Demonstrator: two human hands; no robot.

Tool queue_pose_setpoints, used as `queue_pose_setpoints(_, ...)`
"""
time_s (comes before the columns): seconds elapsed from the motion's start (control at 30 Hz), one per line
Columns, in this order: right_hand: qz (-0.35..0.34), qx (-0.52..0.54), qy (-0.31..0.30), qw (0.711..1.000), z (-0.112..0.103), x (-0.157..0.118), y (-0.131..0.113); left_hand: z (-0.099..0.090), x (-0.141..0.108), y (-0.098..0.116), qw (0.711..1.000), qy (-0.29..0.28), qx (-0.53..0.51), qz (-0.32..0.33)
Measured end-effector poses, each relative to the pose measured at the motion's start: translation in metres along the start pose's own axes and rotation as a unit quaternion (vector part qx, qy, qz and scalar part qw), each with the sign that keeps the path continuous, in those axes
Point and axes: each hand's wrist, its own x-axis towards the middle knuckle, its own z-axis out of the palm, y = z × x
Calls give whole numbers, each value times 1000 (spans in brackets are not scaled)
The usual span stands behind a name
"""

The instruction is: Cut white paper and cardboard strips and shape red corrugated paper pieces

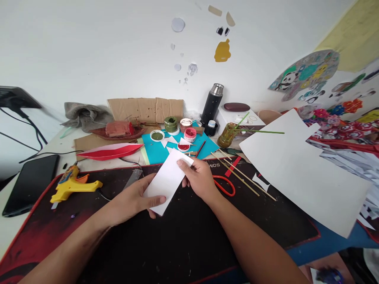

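A white rectangular piece of paper [167, 179] is held between my two hands above the dark mat, tilted with its far end to the right. My left hand [145, 197] pinches its near left end, thumb on top and fingers underneath. At the far right end, my right hand [199, 177] grips the edge with its thumb on top. Red-handled scissors [226, 186] lie just right of my right hand, their blades hidden. Thin wooden sticks [242, 177] and a red paper strip [233, 166] rest beyond them.
A yellow glue gun [72, 187] and a black phone [31, 183] lie left. Behind are a red paper boat shape [111, 152], paint jars [171, 124], a black thermos [211, 104] and a jar of murky liquid [227, 136]. A large white sheet [308, 169] covers the right side.
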Motion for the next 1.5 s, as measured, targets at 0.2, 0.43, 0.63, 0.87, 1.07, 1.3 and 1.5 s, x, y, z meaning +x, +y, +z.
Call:
queue_pose_setpoints(0.2,27,97,7,995,-2,7,2,-11,10,0,978,185,-70,66)
queue_pose_setpoints(0.43,77,78,-79,991,-2,5,3,-25,4,0,953,282,-17,113)
queue_pose_setpoints(0.63,57,57,-66,995,-2,5,1,-15,4,-2,974,192,-21,117)
queue_pose_setpoints(0.87,65,6,-30,997,4,3,6,-5,5,-2,965,231,81,89)
queue_pose_setpoints(1.07,77,-31,-27,996,7,1,9,-3,4,-2,923,302,215,104)
queue_pose_setpoints(1.3,92,-17,-27,995,9,2,9,-2,2,-5,893,335,282,104)
queue_pose_setpoints(1.5,95,-15,-23,995,11,3,11,3,1,-6,882,344,303,107)
